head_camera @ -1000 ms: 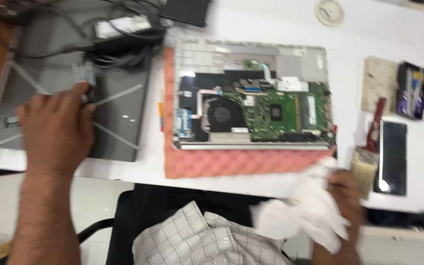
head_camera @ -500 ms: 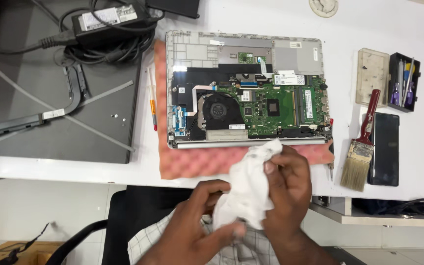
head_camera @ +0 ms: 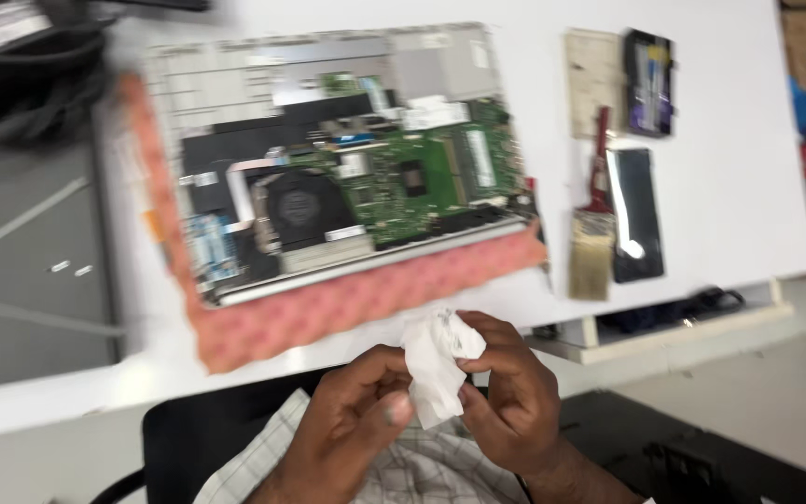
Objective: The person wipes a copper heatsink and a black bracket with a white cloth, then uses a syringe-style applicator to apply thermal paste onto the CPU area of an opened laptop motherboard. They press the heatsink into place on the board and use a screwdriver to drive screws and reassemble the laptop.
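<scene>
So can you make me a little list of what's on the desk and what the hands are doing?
left hand: left hand pinches the white tissue
right hand: right hand grips the same tissue from the other side
in front: opened laptop with green circuit board and black fan showing
under laptop: pink foam mat
to the right: paintbrush, dark phone
surface: white table
sharpness: picture blurred, small parts unclear

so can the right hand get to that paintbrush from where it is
Probably yes, once freed. The right hand and left hand both hold a crumpled white tissue. The paintbrush lies bare on the white table just beyond, with nothing between.
</scene>
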Available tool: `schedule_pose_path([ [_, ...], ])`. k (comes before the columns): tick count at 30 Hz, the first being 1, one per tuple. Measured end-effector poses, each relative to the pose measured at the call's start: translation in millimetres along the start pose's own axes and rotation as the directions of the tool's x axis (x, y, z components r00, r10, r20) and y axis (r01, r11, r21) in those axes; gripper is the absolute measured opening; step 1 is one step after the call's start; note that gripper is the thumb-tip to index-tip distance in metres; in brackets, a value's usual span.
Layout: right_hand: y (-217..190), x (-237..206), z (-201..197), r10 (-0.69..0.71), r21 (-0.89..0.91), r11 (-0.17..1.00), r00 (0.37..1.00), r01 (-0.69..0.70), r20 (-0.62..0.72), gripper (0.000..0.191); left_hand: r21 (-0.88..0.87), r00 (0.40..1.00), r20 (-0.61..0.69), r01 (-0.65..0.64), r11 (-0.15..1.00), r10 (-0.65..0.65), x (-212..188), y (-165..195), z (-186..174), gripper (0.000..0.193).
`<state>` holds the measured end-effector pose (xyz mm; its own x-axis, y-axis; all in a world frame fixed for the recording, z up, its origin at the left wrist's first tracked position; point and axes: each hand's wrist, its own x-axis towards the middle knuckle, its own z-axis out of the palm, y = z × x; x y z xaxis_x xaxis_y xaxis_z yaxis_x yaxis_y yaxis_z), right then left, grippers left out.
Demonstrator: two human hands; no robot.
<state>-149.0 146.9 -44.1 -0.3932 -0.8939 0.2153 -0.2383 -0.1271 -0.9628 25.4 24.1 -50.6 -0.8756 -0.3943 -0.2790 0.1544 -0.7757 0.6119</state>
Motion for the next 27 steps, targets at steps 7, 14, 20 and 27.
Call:
schedule_pose_path([
  [7,6.4,-30.3,-34.7,0.031,-0.05,0.998,0.992,-0.038,-0.123,0.03,0.269,0.992,0.073,-0.119,0.956,0.102,48.1,-19.7,25.4,0.018],
  [14,7.9,-31.8,-68.4,0.054,-0.022,0.998,0.99,-0.057,-0.129,0.018,0.472,0.997,0.062,-0.063,0.88,0.038,70.3,-4.3,44.0,0.039],
  [20,36.4,72.0,-157.4,0.017,-0.583,0.745,0.882,-0.325,-0.471,0.016,0.703,0.945,0.078,-0.278,0.655,0.317,93.3,28.7,53.2,0.028],
  [27,81.9,204.2,-225.3,0.057,-0.802,0.511,0.943,-0.309,-0.327,0.062,0.9,0.858,0.176,-0.339,0.274,0.482,180.4,95.7,66.9,0.026],
])
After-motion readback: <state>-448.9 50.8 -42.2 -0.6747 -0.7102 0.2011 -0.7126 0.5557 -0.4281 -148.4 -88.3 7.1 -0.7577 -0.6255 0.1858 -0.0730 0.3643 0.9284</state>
